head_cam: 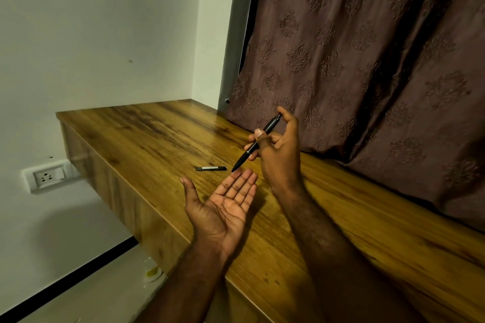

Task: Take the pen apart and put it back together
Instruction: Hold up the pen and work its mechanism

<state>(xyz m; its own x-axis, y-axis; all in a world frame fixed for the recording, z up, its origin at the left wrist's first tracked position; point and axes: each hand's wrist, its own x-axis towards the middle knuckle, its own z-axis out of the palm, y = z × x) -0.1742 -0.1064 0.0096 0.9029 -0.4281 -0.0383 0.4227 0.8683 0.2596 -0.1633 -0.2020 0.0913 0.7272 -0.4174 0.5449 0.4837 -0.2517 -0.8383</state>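
Observation:
My right hand point(279, 155) grips a black pen point(248, 152) above the wooden table point(157, 134). The pen slants, its tip pointing down and left, its button end up by my index finger. My left hand point(225, 204) is held palm up with straight fingers just below the pen tip, holding nothing. A second small black part with a silver band point(210, 168) lies flat on the table, just left of the pen tip and beyond my left fingertips.
A brown patterned curtain point(367, 60) hangs along the table's far right side. The table's front edge point(126, 191) drops off to the left, with a wall socket point(48, 177) below it and a small pale container point(153, 271) on the floor.

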